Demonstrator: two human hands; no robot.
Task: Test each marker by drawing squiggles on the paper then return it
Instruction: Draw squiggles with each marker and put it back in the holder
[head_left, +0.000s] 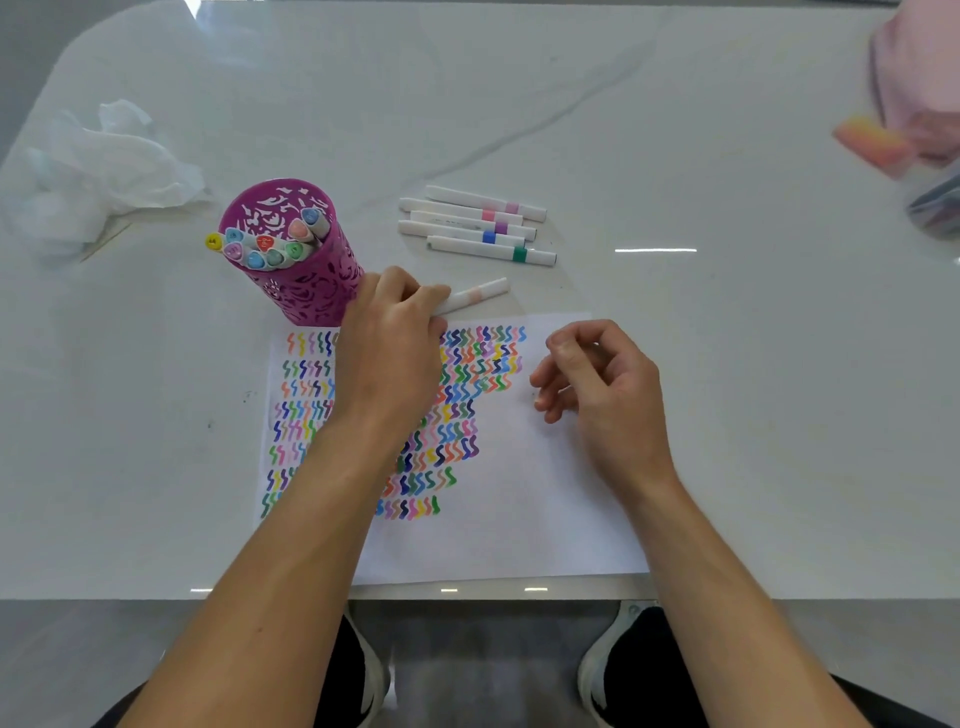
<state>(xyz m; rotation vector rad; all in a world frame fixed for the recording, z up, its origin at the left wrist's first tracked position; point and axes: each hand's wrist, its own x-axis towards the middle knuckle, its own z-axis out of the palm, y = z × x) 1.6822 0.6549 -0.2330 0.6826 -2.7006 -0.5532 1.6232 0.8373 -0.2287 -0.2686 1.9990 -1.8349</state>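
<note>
**Bench** (675, 364): white, glossy, grey-veined; carries everything listed below.

**Paper** (519, 519): white sheet lying flat at the near edge of the bench. Its left and upper-middle parts are covered in rows of multicoloured squiggles (457, 395); its right side is bare.

**Pen holder** (311, 291): magenta, cylindrical, cut-out pattern, upright just beyond the sheet's far left corner. It holds a bunch of markers (270, 249) with coloured end caps facing up.

**Loose markers** (478, 226): five white-barrelled ones lying side by side on the bench, right of the holder and beyond the paper. Their bands are mauve, pink, purple, blue and green.

**Held marker** (478, 293): white barrel with a pale peach band, pointing right and slightly away, just past the paper's far edge.

**Left hand** (389, 358): fingers curled round the near end of the held marker, just beside the holder, with the wrist over the squiggles.

**Right hand** (602, 395): over the bare right side of the paper, fingers loosely curled and relaxed.

**Crumpled white tissue** (104, 171): far left of the bench.

**Shoes** (602, 670): dark with white soles, below the bench edge.
</note>
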